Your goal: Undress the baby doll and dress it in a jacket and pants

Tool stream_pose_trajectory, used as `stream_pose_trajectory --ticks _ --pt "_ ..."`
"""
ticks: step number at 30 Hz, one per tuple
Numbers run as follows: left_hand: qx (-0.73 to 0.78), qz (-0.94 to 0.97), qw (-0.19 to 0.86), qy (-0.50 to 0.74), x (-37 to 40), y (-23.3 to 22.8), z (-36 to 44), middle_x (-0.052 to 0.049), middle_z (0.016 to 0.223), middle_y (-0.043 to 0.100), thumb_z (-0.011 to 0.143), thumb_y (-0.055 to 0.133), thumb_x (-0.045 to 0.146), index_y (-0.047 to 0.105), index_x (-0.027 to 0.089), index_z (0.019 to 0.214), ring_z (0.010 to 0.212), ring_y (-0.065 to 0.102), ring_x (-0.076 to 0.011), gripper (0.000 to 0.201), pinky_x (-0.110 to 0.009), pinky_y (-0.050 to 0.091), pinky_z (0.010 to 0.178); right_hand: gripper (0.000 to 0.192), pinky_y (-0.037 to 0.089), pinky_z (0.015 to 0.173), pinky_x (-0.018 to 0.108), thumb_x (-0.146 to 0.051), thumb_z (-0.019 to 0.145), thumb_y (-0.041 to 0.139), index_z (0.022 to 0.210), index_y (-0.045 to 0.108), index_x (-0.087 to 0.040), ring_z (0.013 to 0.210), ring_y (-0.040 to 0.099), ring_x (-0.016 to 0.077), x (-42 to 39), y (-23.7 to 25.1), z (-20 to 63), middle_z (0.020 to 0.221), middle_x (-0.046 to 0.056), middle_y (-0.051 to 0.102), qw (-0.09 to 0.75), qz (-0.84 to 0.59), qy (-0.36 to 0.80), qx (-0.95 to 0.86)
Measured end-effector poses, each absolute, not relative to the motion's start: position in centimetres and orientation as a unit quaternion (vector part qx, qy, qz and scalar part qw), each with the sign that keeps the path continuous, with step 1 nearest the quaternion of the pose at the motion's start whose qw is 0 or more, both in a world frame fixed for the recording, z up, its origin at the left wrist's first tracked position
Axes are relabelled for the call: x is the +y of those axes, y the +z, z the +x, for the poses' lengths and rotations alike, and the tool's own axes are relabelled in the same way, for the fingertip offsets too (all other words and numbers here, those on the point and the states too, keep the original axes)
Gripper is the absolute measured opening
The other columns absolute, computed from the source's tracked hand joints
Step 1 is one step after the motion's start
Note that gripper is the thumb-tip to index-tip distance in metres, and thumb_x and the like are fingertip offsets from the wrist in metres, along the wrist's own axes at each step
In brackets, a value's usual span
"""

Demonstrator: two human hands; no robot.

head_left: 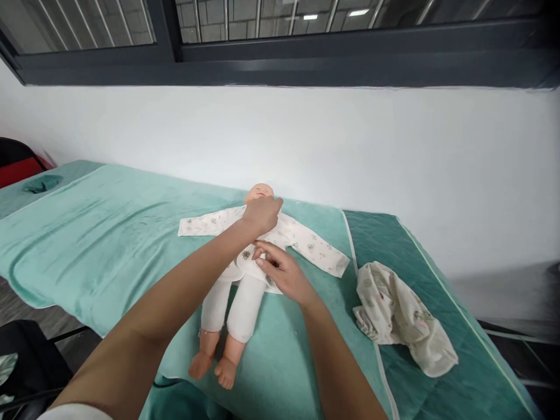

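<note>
Matt cloth and smooth plastic before you
You face a doll with smooth, plastic-looking feet; its shirt is matt cloth, the cover plush and velvety, the bundle crumpled cloth, the window bars glossy metal.

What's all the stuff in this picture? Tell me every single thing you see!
baby doll: 1, pinkish with white legs, on the light green sheet
patterned top: 1, white, on the doll's upper body, sleeves spread
crumpled cloth: 1, cream, on the dark green cover
light green sheet: 1, light green, centre and left
dark green cover: 1, dark green, right
round hole: 1, dark green, far left
window frame: 1, dark grey, top
bars: several, silvery, beyond the glass
wall: 1, white, behind
red-and-black object: 1, left edge
black object: 1, lower left
floor: 1, grey, left
left hand: 1, bare, by the doll's neck
right hand: 1, bare, over its belly
</note>
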State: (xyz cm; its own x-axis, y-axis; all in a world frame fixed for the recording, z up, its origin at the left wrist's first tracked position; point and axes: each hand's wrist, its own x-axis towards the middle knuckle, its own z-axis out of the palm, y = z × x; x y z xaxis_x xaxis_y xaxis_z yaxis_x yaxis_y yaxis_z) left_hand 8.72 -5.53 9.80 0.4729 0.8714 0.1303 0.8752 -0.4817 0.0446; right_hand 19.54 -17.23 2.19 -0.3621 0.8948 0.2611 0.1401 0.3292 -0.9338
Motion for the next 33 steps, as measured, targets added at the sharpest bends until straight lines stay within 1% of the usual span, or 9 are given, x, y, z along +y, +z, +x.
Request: stream_pose_trajectory --ticks 3,6,11,16,19,23,29,31,33 --pt "-0.523 -0.843 0.074 -0.104 -5.4 9.3 8.1 -0.016 0.117 0.065 0.088 0.041 0.005 0.058 0.015 0.122 0.111 0.062 -0.0289 0.039 -0.039 0.049 0.086 0.034 0.039 0.057 0.026 -0.042 0.093 0.060 0.124 0.066 -0.026 0.059 0.044 0.0096 -17.1 2.0 19.7 0.089 -0.001 0.063 0.433 -0.365 0.463 -0.682" --pt "-0.550 -0.823 0.084 -0.111 -5.5 9.0 7.5 -0.016 0.119 0.063 0.087 0.042 0.003 0.056 0.013 0.125 0.113 0.059 -0.0294 0.042 -0.039 0.050 0.084 0.030 0.040 0.053 0.025 -0.044 0.093 0.060 0.113 0.070 -0.024 0.054 0.048 0.0094 -17.0 1.7 19.8 0.079 -0.001 0.063 0.468 -0.369 0.482 -0.642" --pt "-0.571 -0.796 0.084 -0.183 -5.7 8.2 6.4 -0.016 0.123 0.059 0.085 0.040 -0.001 0.059 0.015 0.121 0.110 0.056 -0.0295 0.044 -0.042 0.050 0.083 0.027 0.044 0.058 0.027 -0.045 0.095 0.057 0.099 0.071 -0.022 0.058 0.054 0.0113 -16.4 1.2 20.0 0.074 -0.001 0.063 0.537 -0.424 0.419 -0.597" --pt "-0.500 -0.813 -0.034 -0.295 -6.2 6.6 5.0 -0.008 0.120 0.062 0.090 0.048 0.011 0.067 0.022 0.110 0.110 0.056 -0.0264 0.030 -0.043 0.049 0.094 0.021 0.046 0.073 0.030 -0.040 0.095 0.057 0.096 0.070 -0.023 0.080 0.060 0.0157 -15.9 1.1 20.0 0.085 0.001 0.067 0.554 -0.465 0.328 -0.608" --pt "-0.467 -0.800 -0.092 -0.365 -7.8 5.6 4.0 -0.006 0.123 0.062 0.086 0.054 0.011 0.068 0.022 0.108 0.117 0.055 -0.0247 0.029 -0.042 0.047 0.103 0.018 0.046 0.077 0.030 -0.038 0.095 0.057 0.094 0.069 -0.024 0.086 0.061 0.0166 -16.0 1.2 20.1 0.090 0.001 0.067 0.567 -0.455 0.305 -0.615" --pt "-0.416 -0.790 -0.098 -0.440 -11.4 4.1 1.9 -0.007 0.131 0.059 0.086 0.050 0.006 0.067 0.022 0.109 0.125 0.054 -0.0213 0.033 -0.040 0.046 0.108 0.023 0.047 0.070 0.029 -0.039 0.096 0.057 0.085 0.068 -0.023 0.070 0.060 0.0145 -16.6 1.2 20.2 0.076 0.000 0.066 0.536 -0.435 0.323 -0.647" --pt "-0.445 -0.738 -0.098 -0.498 -16.7 0.0 -3.1 -0.009 0.125 0.061 0.096 0.046 0.016 0.064 0.024 0.114 0.119 0.058 -0.0204 0.026 -0.041 0.048 0.104 0.028 0.038 0.047 0.027 -0.040 0.097 0.055 0.084 0.070 -0.021 0.042 0.047 0.0109 -17.8 1.0 19.7 0.048 -0.005 0.055 0.463 -0.419 0.380 -0.683" --pt "-0.472 -0.706 -0.119 -0.514 -18.1 -1.3 -4.4 -0.008 0.120 0.062 0.097 0.045 0.018 0.063 0.023 0.114 0.115 0.060 -0.0195 0.025 -0.040 0.050 0.100 0.029 0.040 0.050 0.028 -0.040 0.097 0.055 0.080 0.070 -0.021 0.043 0.048 0.0116 -17.9 1.0 19.4 0.047 -0.005 0.053 0.479 -0.443 0.340 -0.677" --pt "-0.498 -0.684 -0.148 -0.512 -19.2 -2.0 -5.1 -0.008 0.116 0.064 0.098 0.044 0.021 0.063 0.023 0.114 0.110 0.061 -0.0189 0.024 -0.038 0.051 0.097 0.026 0.048 0.062 0.031 -0.040 0.096 0.056 0.083 0.071 -0.022 0.058 0.058 0.0152 -17.8 1.0 19.1 0.060 -0.001 0.062 0.522 -0.473 0.265 -0.659"
